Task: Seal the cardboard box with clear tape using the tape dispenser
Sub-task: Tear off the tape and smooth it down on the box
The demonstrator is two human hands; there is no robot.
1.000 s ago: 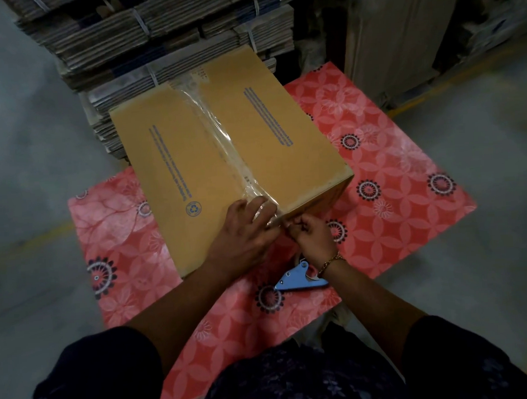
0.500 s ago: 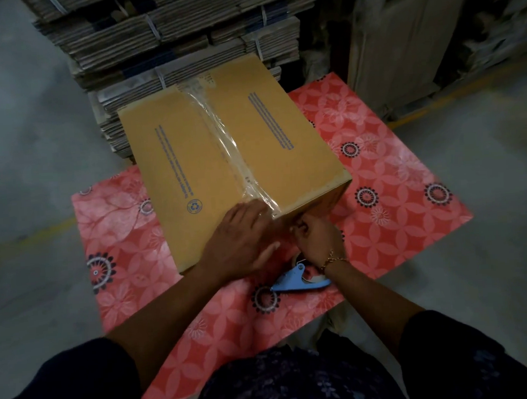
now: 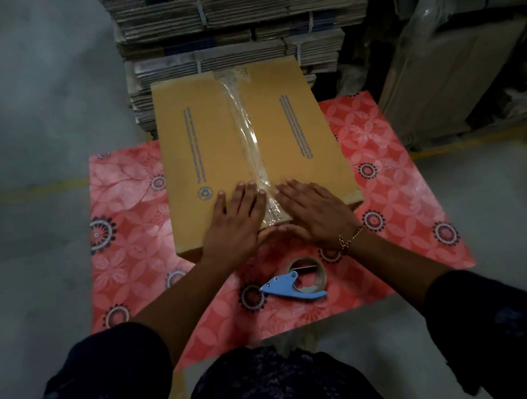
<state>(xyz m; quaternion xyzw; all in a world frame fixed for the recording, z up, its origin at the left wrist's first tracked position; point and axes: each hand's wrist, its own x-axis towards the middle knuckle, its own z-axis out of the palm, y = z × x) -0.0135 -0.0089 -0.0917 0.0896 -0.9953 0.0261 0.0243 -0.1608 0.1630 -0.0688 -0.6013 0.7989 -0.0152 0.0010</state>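
A brown cardboard box (image 3: 209,147) with blue print lies on a red flowered mat (image 3: 391,191). A strip of clear tape (image 3: 245,129) runs along its middle seam from the far edge to the near edge. My left hand (image 3: 236,222) lies flat on the box top, left of the tape, fingers spread. My right hand (image 3: 315,214), with a bracelet at the wrist, lies flat just right of the tape. Both thumbs hang over the box's near edge. The blue tape dispenser (image 3: 295,285) with its roll lies on the mat in front of the box, untouched.
Bundled stacks of flattened cardboard (image 3: 233,25) stand right behind the box. Plastic-wrapped cartons (image 3: 451,64) stand at the right rear. Grey concrete floor (image 3: 35,120) with a yellow line surrounds the mat.
Both hands let go of the tape end at the near edge and now press flat on the box top either side of the seam. The dispenser shows fully.
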